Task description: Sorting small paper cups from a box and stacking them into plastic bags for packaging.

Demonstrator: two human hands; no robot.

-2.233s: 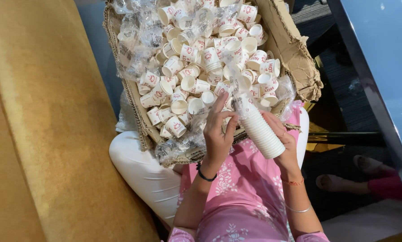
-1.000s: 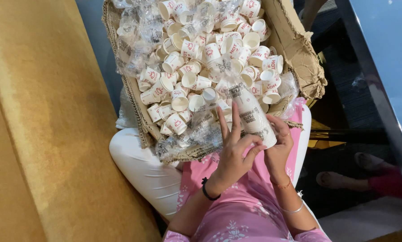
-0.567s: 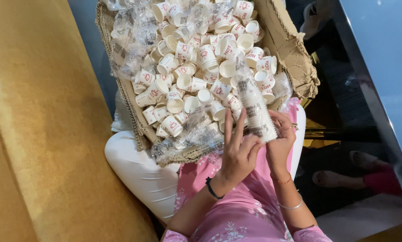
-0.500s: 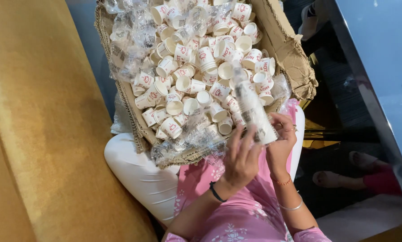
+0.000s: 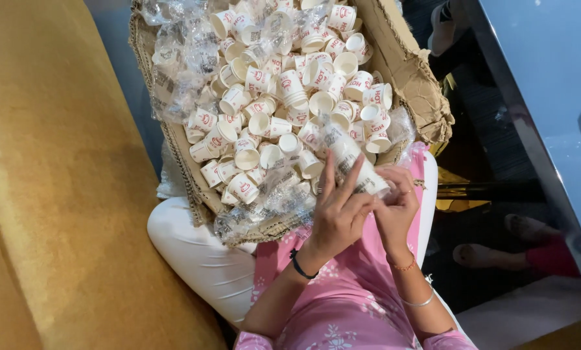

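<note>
Your stack of cups [image 5: 357, 170] was bare a couple of seconds back, and now it's got clear wrap around it at the near edge of the cardboard box [image 5: 415, 78] on your lap. Your left hand [image 5: 338, 217] has come in beside your right hand [image 5: 395, 210], both clamped on the stack, so the sleeving looks about done.

Pink floral top, seemingly white trousers

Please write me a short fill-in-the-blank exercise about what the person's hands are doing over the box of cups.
1. Both hands hold a stack of paper cups wrapped in clear ____.
2. The loose cups lie in a ____ box.
3. The left hand wears a dark band on its ____.

Missing words: plastic; cardboard; wrist
</note>
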